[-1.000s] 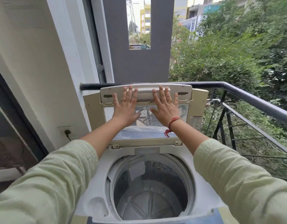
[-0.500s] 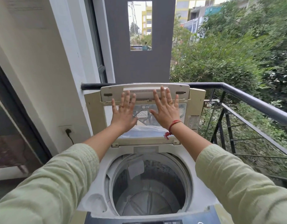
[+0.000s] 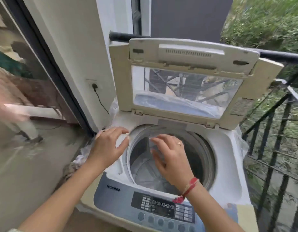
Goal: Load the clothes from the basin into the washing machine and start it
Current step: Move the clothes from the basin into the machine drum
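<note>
My left hand (image 3: 106, 148) was over the washing machine's (image 3: 228, 143) white rim, fingers loosely curled; my right hand (image 3: 173, 159) spread above its drum (image 3: 145, 174), both holding nothing. The lid (image 3: 186, 52) stood open before the balcony railing (image 3: 282, 56).

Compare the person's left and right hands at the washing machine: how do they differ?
The left hand is over the white top deck, left of the drum opening; the right hand is over the drum itself. The right wrist wears a red thread; the left wrist is bare. Both hold nothing, fingers relaxed.
</note>
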Available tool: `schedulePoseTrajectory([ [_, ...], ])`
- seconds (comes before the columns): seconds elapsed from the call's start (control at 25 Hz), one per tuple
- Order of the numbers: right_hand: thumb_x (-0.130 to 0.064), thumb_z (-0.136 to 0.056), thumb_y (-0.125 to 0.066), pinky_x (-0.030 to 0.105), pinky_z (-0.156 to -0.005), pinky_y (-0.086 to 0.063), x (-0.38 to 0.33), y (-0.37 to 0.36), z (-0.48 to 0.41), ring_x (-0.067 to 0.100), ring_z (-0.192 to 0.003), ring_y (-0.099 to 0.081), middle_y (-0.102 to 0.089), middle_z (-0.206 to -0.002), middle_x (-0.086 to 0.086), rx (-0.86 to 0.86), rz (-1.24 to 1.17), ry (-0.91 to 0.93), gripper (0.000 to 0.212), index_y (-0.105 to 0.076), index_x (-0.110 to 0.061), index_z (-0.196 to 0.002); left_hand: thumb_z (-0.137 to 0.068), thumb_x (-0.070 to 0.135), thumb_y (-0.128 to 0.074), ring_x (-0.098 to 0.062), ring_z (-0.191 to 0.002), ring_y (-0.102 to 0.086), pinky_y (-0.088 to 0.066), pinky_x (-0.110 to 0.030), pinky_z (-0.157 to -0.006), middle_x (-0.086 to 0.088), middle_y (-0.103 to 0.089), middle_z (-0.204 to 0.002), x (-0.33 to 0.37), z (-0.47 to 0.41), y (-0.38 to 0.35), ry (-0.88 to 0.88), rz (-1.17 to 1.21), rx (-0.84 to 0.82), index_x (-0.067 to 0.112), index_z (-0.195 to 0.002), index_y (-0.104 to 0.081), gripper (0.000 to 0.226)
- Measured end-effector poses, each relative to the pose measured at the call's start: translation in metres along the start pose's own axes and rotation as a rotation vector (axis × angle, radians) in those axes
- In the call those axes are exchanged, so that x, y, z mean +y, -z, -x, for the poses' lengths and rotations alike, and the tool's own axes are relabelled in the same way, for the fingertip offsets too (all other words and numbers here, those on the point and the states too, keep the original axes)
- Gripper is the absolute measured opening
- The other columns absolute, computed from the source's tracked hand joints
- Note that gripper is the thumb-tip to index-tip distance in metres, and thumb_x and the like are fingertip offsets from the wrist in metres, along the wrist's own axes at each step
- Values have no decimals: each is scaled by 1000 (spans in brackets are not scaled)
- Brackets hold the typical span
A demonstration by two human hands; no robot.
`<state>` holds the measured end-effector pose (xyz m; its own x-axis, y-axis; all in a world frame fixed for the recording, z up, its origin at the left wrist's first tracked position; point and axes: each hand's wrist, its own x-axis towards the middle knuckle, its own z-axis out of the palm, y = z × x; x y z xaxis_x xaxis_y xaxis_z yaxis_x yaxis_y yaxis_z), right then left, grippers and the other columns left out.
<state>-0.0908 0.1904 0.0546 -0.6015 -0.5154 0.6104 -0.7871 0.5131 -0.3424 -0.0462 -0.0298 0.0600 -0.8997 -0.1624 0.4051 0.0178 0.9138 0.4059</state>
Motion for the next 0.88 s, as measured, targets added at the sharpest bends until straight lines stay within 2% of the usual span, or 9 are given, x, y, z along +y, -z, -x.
schedulePoseTrajectory([
  [0.16,-23,-81,-62,42,-96,-44,-17,-46,16,27,-116,-50,-52,-126,8,-257,-4,48,46,-50,-21,-125,-82,45,-43,-14,-98,-59,-38,-37,-87,8,-66,-102,-38,66,0,132,-170,-95,24,-104,-63,36],
  [0.24,-25,-82,-62,42,-96,-45,-32,-64,17,28,-118,-49,-50,-128,8,-309,-59,1,48,-47,-22,-127,-81,44,-43,-11,-100,-54,-34,-33,-90,8,-66,-103,-53,96,8,196,-211,-116,25,-106,-61,36],
  [0.32,-25,-82,-62,41,-96,-45,-48,-78,15,28,-118,-49,-48,-129,7,-344,-71,0,47,-48,-22,-127,-79,42,-44,-9,-100,-50,-32,-30,-85,7,-66,-102,-65,116,19,250,-222,-122,24,-106,-62,37],
  [0.4,-26,-82,-62,40,-95,-45,-66,-94,12,27,-118,-49,-47,-130,6,-400,-75,30,46,-49,-23,-126,-78,43,-44,-8,-99,-50,-38,-33,-83,6,-66,-102,-82,131,29,310,-205,-131,23,-106,-62,38],
  [0.56,-29,-84,-58,42,-94,-47,-104,-128,-5,27,-119,-48,-47,-131,5,-479,-83,58,43,-48,-24,-126,-79,47,-43,-17,-98,-61,-45,-38,-82,7,-67,-103,-132,146,46,385,-180,-177,26,-104,-63,39],
  [0.76,-31,-87,-57,39,-95,-45,-177,-206,-37,26,-120,-46,-45,-132,5,-528,-76,-37,42,-46,-26,-127,-78,49,-42,-20,-99,-63,-47,-40,-82,8,-67,-105,-252,163,60,434,-94,-307,28,-105,-62,39],
  [0.88,-31,-85,-58,40,-97,-43,-218,-276,-51,26,-123,-43,-43,-134,5,-635,-60,-76,45,-44,-27,-128,-76,54,-34,-21,-107,-60,-44,-40,-89,7,-65,-111,-341,163,58,456,-96,-444,27,-110,-62,51],
])
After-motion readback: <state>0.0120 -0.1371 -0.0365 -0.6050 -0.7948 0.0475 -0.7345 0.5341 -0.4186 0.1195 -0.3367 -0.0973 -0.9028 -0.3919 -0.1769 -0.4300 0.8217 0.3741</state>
